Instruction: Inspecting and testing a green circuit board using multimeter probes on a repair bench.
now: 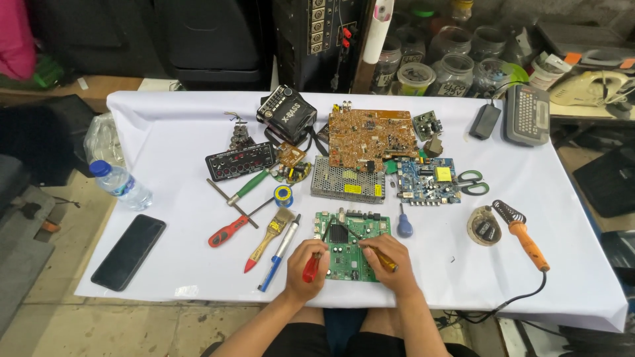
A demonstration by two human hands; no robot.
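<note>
A green circuit board (pixel 350 231) lies on the white cloth near the table's front edge. My left hand (pixel 305 264) rests at the board's left side, closed on a red-handled screwdriver (pixel 311 268). My right hand (pixel 391 263) sits on the board's right side, gripping a yellow-handled screwdriver (pixel 383 259) whose thin shaft reaches up-left across the board. A blue-handled screwdriver (pixel 404 226) lies just right of the board.
Left of the board lie a paintbrush (pixel 271 237), a blue desoldering pump (pixel 280 253), a red screwdriver (pixel 229 231), a solder spool (pixel 283 194) and a phone (pixel 128 251). Behind are a brown board (pixel 372 137), a blue board (pixel 427 180), scissors (pixel 472 182). A soldering iron (pixel 526 239) lies right.
</note>
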